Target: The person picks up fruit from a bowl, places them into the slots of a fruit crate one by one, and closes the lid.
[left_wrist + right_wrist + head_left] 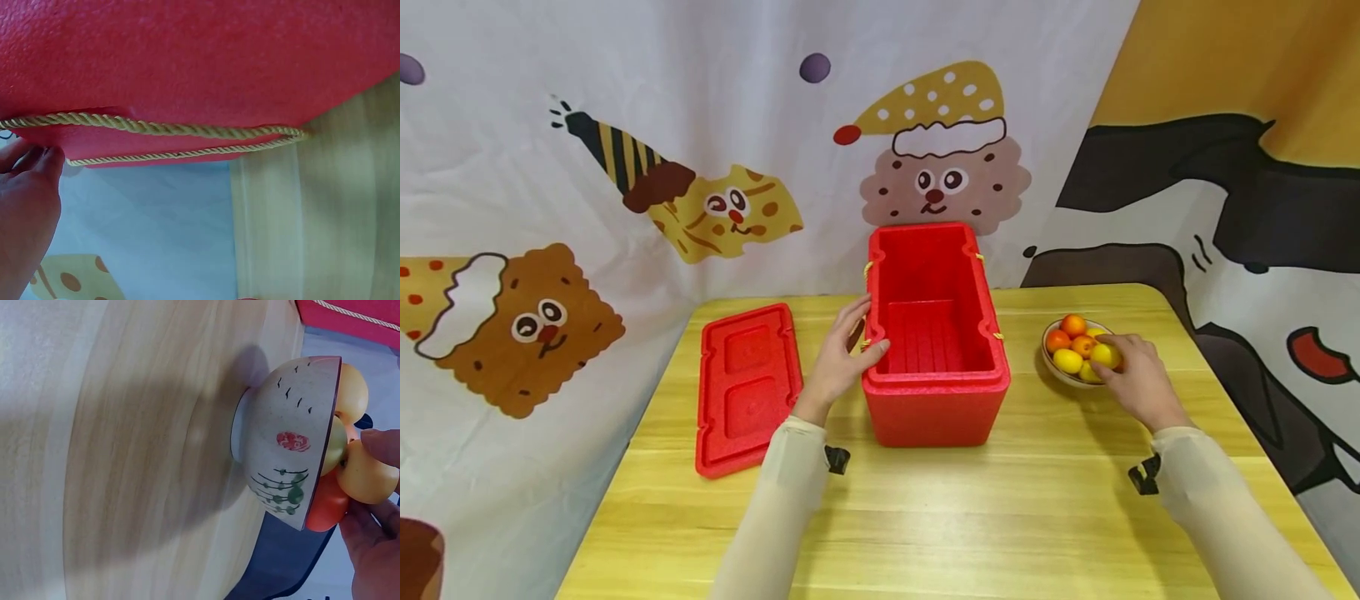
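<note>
A red foam box (936, 412) stands uncovered in the middle of the table, its ribbed floor bare. My left hand (842, 354) holds its left rim, thumb over the edge and fingers along the outside, near a gold rope handle (169, 128). To the right, a patterned ceramic bowl (281, 434) is heaped with small yellow and orange-red fruits (1067, 360). My right hand (1138, 379) pinches a yellow fruit (367, 473) between thumb and fingers at the top of the heap. Whether that fruit still touches the others, I cannot tell.
The red lid (751, 392) lies flat on the wooden table (940, 517), left of the box. A cloth with cartoon prints (737, 100) hangs behind the table. A black wrist mount (837, 460) shows at the left sleeve, another (1145, 477) at the right.
</note>
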A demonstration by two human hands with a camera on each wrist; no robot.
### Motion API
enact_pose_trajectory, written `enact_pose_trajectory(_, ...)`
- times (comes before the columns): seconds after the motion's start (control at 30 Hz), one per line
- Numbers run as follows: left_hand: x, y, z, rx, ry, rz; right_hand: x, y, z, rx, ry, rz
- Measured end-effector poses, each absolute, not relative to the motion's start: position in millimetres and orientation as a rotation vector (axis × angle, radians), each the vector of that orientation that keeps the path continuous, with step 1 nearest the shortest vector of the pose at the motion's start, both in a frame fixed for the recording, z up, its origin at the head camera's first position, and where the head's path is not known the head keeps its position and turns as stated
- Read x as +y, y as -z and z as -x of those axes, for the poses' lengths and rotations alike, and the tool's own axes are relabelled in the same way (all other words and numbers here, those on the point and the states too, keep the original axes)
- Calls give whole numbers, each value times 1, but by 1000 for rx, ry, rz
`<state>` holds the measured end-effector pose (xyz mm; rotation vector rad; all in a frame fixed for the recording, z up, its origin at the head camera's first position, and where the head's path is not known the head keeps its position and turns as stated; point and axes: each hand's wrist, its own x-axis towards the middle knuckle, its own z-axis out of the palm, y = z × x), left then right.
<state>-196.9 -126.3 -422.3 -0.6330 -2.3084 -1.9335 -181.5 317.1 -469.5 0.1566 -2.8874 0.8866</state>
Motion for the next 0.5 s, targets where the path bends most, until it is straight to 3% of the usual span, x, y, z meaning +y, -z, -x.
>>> enact_pose_trajectory(0.5,-120,401,182,-2163,2091,647,316,469,179,-2817,-926,-114)
